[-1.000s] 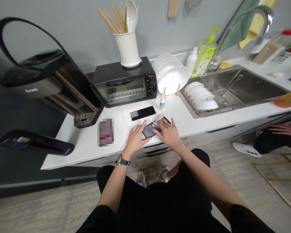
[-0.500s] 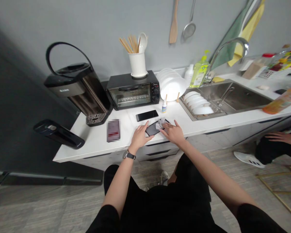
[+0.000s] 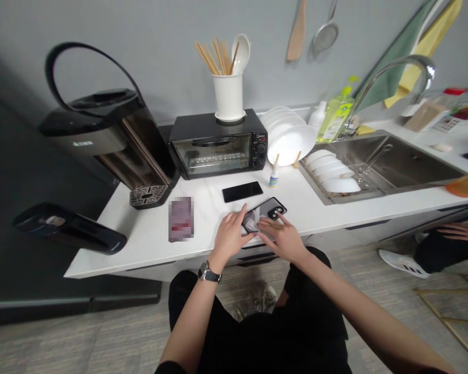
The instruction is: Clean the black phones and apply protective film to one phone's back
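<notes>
A dark phone case with a camera cutout (image 3: 271, 209) lies at a slant on the white counter. My left hand (image 3: 230, 234), with a watch on its wrist, holds the case's left end between thumb and fingers. My right hand (image 3: 283, 236) presses a crumpled pale wipe (image 3: 252, 220) onto the left part of the case. Just behind lies a black phone (image 3: 242, 191), flat, and a small white bottle (image 3: 273, 176) stands beyond it to the right. A blurred-out packet (image 3: 181, 219) lies left of my hands.
The white counter (image 3: 148, 254) holds a black dispenser (image 3: 113, 140), a dark flask (image 3: 70, 228) and a toaster oven (image 3: 218, 145). Plates (image 3: 290, 143), a soap bottle (image 3: 335, 119) and a sink (image 3: 405, 166) are at right. Another person's hand (image 3: 462, 232) shows at the far right.
The view has moved closer to the counter. My right hand has slid the wipe from the right part of the case to its left part, uncovering the camera end.
</notes>
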### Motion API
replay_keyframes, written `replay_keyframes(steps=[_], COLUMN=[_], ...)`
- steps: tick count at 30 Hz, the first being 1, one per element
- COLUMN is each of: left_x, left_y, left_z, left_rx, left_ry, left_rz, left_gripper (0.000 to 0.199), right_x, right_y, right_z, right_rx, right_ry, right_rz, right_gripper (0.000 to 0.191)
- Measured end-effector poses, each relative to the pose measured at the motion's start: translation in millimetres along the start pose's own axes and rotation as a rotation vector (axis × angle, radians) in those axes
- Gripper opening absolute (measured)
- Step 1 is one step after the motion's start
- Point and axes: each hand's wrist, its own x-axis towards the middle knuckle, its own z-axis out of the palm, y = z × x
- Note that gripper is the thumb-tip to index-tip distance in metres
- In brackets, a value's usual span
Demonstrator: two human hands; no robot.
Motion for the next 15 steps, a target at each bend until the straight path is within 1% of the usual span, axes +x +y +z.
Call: replay_keyframes(steps=[3, 5, 7, 9, 11, 13, 14, 15], left_x=[1.7, 3.5, 5.3, 6.0, 5.2, 3.3, 2.3, 1.4], left_y=[1.2, 1.6, 1.1, -0.5, -2.4, -3.5, -3.5, -3.2], left_z=[-0.6, -1.9, -3.6, -5.3, -6.9, -8.0, -8.4, -8.4], left_rx=[-0.022, -0.038, -0.052, -0.060, -0.057, -0.048, -0.045, -0.046], left_ry=[-0.006, -0.014, -0.023, -0.045, -0.071, -0.082, -0.080, -0.074], left_rz=[-0.008, -0.005, -0.002, 0.009, 0.012, -0.003, -0.012, -0.020], left_gripper=[0.100, 0.099, 0.098, 0.096, 0.094, 0.094, 0.095, 0.096], right_x=[-5.5, -0.5, 10.2, 22.1, 29.9, 30.1, 27.1, 22.4], right_y=[33.5, 38.6, 24.7, -2.7, -31.1, -47.5, -48.6, -44.6], right_z=[-10.1, -6.2, 6.3, 22.2, 34.0, 36.0, 33.1, 28.2], right_rx=[-0.108, -0.161, -0.162, -0.107, -0.014, 0.061, 0.085, 0.098], right_ry=[0.055, 0.083, 0.099, 0.096, 0.042, 0.004, -0.010, -0.017], right_rz=[0.131, 0.195, 0.208, 0.171, 0.096, 0.064, 0.051, 0.041], right_gripper=[0.041, 0.046, 0.051, 0.051, 0.050, 0.047, 0.044, 0.041])
